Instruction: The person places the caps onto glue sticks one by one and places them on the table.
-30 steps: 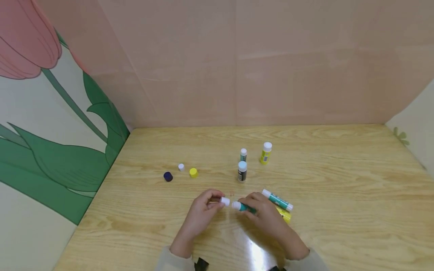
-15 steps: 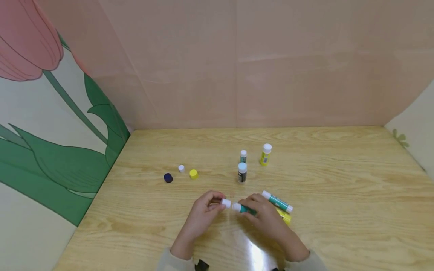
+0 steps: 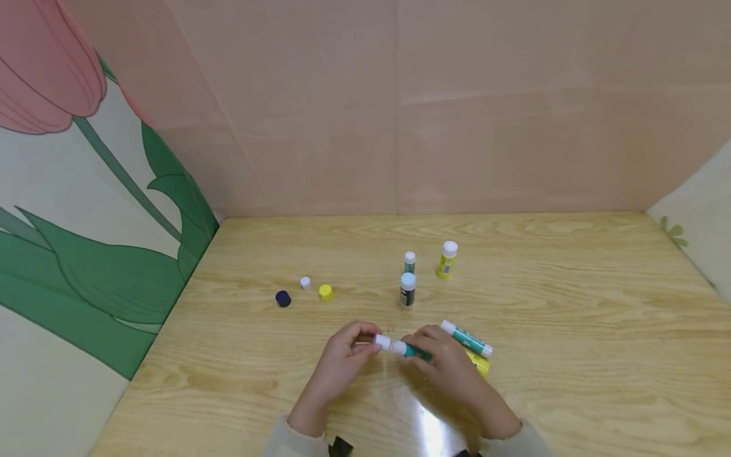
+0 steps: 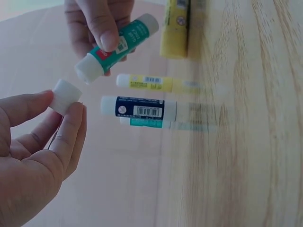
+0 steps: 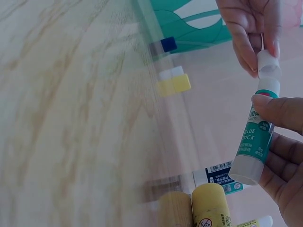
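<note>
My left hand (image 3: 342, 355) pinches a small white cap (image 3: 381, 341) (image 4: 65, 96) (image 5: 268, 65) between thumb and fingers. Just right of it, my right hand (image 3: 448, 358) grips a green glue stick (image 3: 410, 350) (image 4: 118, 44) (image 5: 255, 142), its white open end pointing at the cap. Cap and stick end are a small gap apart. Both hands hover low over the wooden table (image 3: 571, 330), near its front middle.
Another green glue stick (image 3: 467, 338) and a yellow one (image 3: 478, 363) lie right of my right hand. Three glue sticks stand behind: dark (image 3: 408, 289), green (image 3: 409, 261), yellow (image 3: 448, 258). Loose blue (image 3: 283, 298), white (image 3: 305, 282) and yellow (image 3: 325, 292) caps sit to the left. Pink wall behind.
The cap and the glue stick's open end have drawn slightly closer together. Nothing else on the table has moved.
</note>
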Action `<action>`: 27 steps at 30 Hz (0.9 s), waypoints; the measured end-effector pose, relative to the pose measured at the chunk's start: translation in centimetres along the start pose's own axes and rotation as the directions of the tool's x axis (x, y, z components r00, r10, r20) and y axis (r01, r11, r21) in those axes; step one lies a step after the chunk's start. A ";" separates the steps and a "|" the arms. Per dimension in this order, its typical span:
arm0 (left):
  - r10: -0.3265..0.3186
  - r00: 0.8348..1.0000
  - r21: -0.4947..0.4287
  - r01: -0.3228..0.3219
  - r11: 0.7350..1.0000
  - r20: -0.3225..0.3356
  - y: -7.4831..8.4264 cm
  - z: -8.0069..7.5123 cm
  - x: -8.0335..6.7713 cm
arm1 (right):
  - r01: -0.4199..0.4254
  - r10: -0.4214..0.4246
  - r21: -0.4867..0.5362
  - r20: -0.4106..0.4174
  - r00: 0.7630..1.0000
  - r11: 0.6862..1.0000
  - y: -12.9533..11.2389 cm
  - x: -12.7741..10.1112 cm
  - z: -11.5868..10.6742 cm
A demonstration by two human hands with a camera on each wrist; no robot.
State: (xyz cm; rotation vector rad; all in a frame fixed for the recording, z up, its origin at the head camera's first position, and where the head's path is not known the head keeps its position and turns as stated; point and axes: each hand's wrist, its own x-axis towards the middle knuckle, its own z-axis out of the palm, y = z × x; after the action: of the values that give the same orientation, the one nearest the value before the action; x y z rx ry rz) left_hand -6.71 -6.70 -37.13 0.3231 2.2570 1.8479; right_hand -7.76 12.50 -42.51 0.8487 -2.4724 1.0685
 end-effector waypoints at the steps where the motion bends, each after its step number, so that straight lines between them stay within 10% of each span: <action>1: 0.002 1.000 0.001 -0.002 1.000 0.001 0.0 0.0 0.0 | 0.002 -0.002 -0.001 -0.001 1.000 1.000 0.0 0.0 0.0; 27: 0.019 0.999 -0.025 -0.019 1.000 0.029 -2.2 0.4 0.5 | 0.021 -0.021 -0.004 0.001 1.000 1.000 0.0 0.0 0.1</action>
State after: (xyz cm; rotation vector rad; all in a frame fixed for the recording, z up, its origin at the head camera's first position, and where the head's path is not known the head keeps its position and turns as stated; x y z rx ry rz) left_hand -7.16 -6.60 -39.35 0.3668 2.2175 1.8663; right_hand -7.72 12.43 -42.59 0.8722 -2.4602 1.0559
